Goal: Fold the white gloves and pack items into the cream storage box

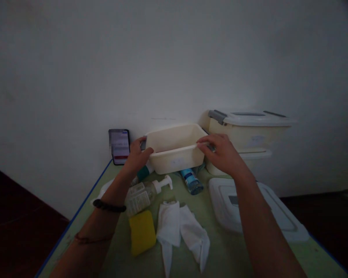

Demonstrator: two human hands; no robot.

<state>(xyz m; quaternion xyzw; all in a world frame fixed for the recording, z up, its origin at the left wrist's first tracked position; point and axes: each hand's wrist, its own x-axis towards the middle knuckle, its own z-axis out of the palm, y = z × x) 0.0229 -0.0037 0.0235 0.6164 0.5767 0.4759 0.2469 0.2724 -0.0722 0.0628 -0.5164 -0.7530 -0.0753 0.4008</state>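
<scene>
Both hands grip a cream plastic storage bin [176, 160] by its two short ends, holding it tilted near the wall. My left hand [139, 154] closes on the left rim, thumb over the front edge. My right hand [219, 148] pinches the right rim. The bin has no lid on it, and its bottom is hidden from me. Below it lie a clear blue bottle [191, 181] and a clear pump bottle [142, 196] on its side. A bottle with a green part [143, 172] shows partly behind my left wrist.
On the green table [118, 255] lie a yellow sponge [142, 232], white cloths [169, 224] and a pale bin lid [278, 208]. Lidded bins [249, 135] stand stacked at right. A phone [120, 146] leans against the wall [174, 61].
</scene>
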